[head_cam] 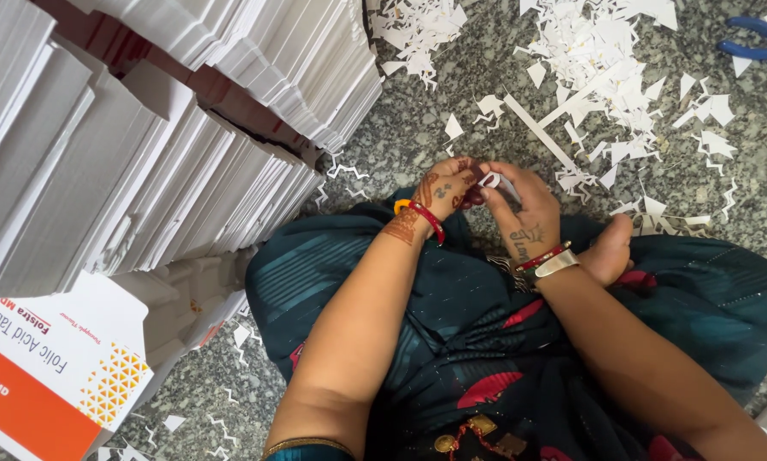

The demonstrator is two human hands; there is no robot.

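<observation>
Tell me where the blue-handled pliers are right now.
The blue-handled pliers lie on the speckled stone floor at the top right corner of the head view, just right of the white paper scraps, well beyond both hands.

Your two hands met over your lap, left hand touching right hand, with a small paper piece between their fingertips. Stacks of flat cartons stood on the floor to your left. Paper scraps lay ahead, pliers beyond them at the far right.
</observation>
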